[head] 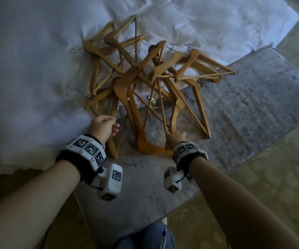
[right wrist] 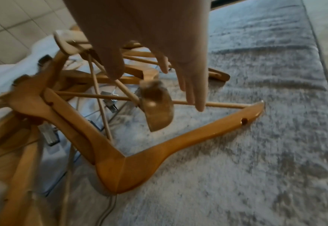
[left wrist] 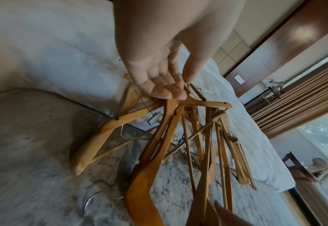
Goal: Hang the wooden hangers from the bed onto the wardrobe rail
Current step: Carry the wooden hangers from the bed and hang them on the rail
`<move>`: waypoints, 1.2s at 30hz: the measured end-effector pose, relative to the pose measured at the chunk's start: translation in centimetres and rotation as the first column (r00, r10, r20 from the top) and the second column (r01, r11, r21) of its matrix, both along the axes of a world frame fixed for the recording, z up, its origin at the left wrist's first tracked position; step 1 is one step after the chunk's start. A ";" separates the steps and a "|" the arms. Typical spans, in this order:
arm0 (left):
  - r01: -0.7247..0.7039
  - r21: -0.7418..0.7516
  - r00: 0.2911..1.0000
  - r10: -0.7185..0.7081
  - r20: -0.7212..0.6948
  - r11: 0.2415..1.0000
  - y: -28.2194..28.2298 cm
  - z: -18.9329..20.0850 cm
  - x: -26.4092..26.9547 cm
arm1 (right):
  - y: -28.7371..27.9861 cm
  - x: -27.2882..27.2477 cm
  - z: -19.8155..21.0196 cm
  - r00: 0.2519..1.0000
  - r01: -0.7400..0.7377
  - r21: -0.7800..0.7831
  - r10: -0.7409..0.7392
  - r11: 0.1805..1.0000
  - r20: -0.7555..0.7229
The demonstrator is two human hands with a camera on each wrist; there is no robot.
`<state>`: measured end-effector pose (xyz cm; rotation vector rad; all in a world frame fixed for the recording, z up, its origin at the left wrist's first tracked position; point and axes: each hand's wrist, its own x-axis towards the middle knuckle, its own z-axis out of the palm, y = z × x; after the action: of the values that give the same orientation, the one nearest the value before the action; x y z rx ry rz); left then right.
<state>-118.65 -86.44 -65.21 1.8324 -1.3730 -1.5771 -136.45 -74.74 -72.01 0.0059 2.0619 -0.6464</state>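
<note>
A tangled pile of wooden hangers (head: 145, 74) lies on the bed, partly on the white duvet (head: 28, 60) and partly on the grey runner (head: 253, 105). Several have metal hooks and clips. My left hand (head: 107, 125) is at the pile's near left edge. In the left wrist view its thumb and fingers (left wrist: 184, 87) pinch a thin metal part of a clip hanger (left wrist: 120, 119). My right hand (head: 177, 136) reaches into the near right side with straight fingers (right wrist: 199, 105) touching the crossbar of a hanger (right wrist: 120, 172); it grips nothing.
The bed's corner points toward me, with patterned carpet (head: 271, 194) to the right and in front. My knee in jeans (head: 154, 236) is at the bottom. Brown curtains (left wrist: 294, 91) and a window show in the left wrist view. No wardrobe rail shows in any view.
</note>
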 end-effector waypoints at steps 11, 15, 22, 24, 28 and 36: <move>0.073 -0.005 0.997 -0.073 -0.003 0.997 -1.0 3.4 -0.5 | -1.5 0.4 7.6 0.989 0.022 -0.129 -0.002 0.991 0.150; 0.143 -0.035 0.988 -0.145 -0.059 0.989 -0.7 8.2 -2.7 | -1.7 -0.5 14.3 0.974 0.037 -0.133 -0.006 0.990 0.227; 0.334 -0.055 0.930 -0.339 -0.142 0.941 0.3 15.3 -4.7 | -0.2 -1.6 21.4 0.909 0.216 -0.202 -0.121 0.955 0.400; 0.375 -0.055 0.912 -0.379 -0.154 0.925 0.7 16.5 -4.6 | 0.0 -1.1 23.0 0.880 0.227 -0.236 -0.095 0.945 0.465; 0.414 -0.053 0.894 -0.417 -0.166 0.909 1.3 17.5 -3.6 | 0.6 0.7 24.6 0.800 0.261 -0.293 -0.036 0.920 0.600; 0.385 0.054 0.922 -0.382 -0.058 0.921 3.7 11.6 0.2 | 3.9 3.9 21.7 0.735 0.244 -0.289 0.018 0.926 0.678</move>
<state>-118.43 -82.74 -53.58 1.6160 -1.7612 -1.8570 -132.52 -70.83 -50.29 0.1398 1.2203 -0.9362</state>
